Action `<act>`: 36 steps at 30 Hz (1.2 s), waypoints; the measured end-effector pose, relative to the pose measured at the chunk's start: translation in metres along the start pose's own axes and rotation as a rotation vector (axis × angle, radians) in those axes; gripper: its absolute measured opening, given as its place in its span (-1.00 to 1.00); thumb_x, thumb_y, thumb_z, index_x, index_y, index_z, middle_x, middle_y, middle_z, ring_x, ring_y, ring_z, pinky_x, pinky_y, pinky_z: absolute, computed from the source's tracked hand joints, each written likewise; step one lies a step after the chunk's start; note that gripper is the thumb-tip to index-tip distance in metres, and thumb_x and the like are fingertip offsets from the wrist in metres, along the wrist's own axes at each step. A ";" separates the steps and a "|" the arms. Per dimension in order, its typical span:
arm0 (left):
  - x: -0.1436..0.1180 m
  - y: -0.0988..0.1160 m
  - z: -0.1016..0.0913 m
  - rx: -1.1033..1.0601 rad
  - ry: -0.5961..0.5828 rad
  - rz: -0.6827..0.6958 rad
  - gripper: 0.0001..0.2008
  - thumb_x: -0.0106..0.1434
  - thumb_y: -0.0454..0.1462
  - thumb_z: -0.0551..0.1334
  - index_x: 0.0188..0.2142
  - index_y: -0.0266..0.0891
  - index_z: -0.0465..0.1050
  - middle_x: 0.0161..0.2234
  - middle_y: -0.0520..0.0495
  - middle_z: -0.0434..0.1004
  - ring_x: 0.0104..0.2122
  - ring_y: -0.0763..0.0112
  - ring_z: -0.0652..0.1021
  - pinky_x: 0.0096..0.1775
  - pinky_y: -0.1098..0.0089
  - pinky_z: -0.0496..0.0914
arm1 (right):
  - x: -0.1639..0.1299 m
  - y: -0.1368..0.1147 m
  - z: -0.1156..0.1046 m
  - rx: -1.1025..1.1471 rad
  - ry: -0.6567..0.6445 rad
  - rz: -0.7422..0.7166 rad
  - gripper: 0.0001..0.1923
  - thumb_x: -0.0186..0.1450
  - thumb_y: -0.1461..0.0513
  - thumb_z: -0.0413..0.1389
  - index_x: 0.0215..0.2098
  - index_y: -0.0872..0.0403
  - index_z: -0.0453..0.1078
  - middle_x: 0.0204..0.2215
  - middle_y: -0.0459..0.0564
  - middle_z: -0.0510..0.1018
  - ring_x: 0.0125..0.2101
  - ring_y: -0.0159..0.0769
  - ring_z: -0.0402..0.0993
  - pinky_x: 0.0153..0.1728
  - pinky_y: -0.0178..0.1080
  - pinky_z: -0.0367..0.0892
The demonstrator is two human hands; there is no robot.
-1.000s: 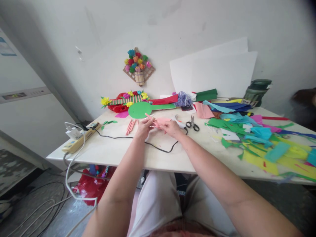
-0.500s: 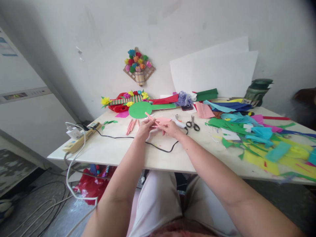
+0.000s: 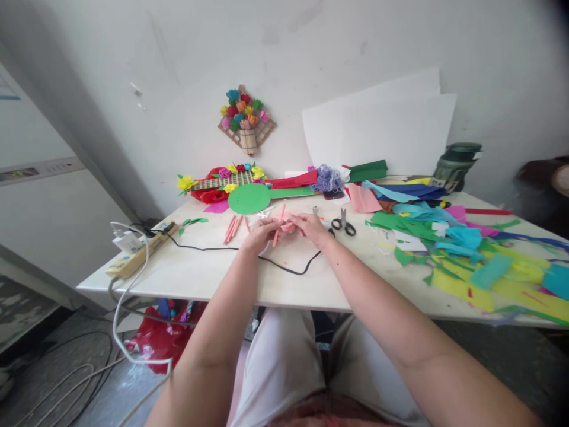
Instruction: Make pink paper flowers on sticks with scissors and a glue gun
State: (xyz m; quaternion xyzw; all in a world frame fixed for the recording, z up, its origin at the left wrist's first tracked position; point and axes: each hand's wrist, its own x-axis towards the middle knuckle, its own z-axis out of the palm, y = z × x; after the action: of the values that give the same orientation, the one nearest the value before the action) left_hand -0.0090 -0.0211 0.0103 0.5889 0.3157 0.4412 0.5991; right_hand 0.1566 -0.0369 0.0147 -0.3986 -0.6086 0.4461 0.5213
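Observation:
Between my two hands is a pink paper stick, standing nearly upright in the view. My left hand pinches it from the left side. My right hand has its fingers closed on pink crepe paper right beside the stick; my fingers cover part of the paper. Several more pink paper sticks lie on the table just left of my left hand. Behind my hands rests a green paddle-shaped piece with a round head. Black-handled scissors lie to the right of my right hand.
Crepe paper scraps in many colours cover the table's right side. A black cord runs from the power strip past my hands. Purple string, a dark green bottle and a flower-trimmed piece stand or lie at the back.
The pink stick has turned from a slant to nearly upright. The pink paper, flat behind my hands before, is now gathered between them. My right hand has shifted slightly up.

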 end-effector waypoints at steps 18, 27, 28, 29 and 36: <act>-0.002 0.000 0.005 0.329 -0.019 0.093 -0.70 0.01 -0.09 0.30 -0.52 -0.33 0.44 -0.65 -0.02 0.42 -0.68 0.56 0.36 -0.60 0.50 0.17 | 0.004 0.001 -0.004 0.220 0.183 -0.030 -0.65 -0.03 0.03 0.20 -0.68 0.12 0.26 -0.74 -0.11 0.38 -0.76 -0.56 0.07 -0.74 -0.38 -0.06; 0.004 -0.006 0.002 0.476 0.111 0.114 -0.73 -0.07 -0.11 0.34 -0.54 -0.31 0.45 -0.68 0.04 0.38 -0.66 0.57 0.35 -0.58 0.52 0.21 | 0.008 0.006 -0.005 0.208 0.326 -0.019 -0.66 -0.04 0.01 0.18 -0.64 0.10 0.29 -0.71 -0.12 0.36 -0.75 -0.54 0.09 -0.74 -0.36 -0.07; 0.005 -0.006 0.003 0.488 0.124 0.124 -0.73 -0.08 -0.12 0.34 -0.53 -0.30 0.45 -0.68 0.05 0.38 -0.66 0.57 0.35 -0.59 0.52 0.20 | 0.008 0.007 -0.005 0.195 0.340 -0.022 -0.66 -0.03 0.00 0.18 -0.64 0.10 0.28 -0.70 -0.11 0.38 -0.75 -0.54 0.09 -0.73 -0.36 -0.06; 0.005 -0.006 0.003 0.500 0.140 0.137 -0.74 -0.08 -0.12 0.34 -0.54 -0.30 0.46 -0.68 0.05 0.38 -0.67 0.57 0.35 -0.59 0.52 0.20 | 0.009 0.008 -0.005 0.185 0.354 -0.025 -0.65 -0.03 -0.01 0.18 -0.64 0.10 0.28 -0.69 -0.11 0.38 -0.75 -0.54 0.09 -0.73 -0.36 -0.05; 0.006 -0.006 0.007 0.565 0.249 0.196 -0.80 -0.06 -0.17 0.33 -0.54 -0.28 0.47 -0.71 0.06 0.36 -0.68 0.55 0.34 -0.60 0.51 0.19 | 0.012 0.012 -0.006 0.217 0.395 -0.008 -0.65 -0.05 0.02 0.20 -0.66 0.10 0.24 -0.71 -0.15 0.34 -0.75 -0.56 0.09 -0.72 -0.37 -0.01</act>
State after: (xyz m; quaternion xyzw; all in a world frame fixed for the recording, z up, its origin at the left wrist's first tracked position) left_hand 0.0011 -0.0180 0.0063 0.7010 0.4384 0.4603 0.3232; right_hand 0.1616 -0.0215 0.0066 -0.4173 -0.4446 0.4200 0.6722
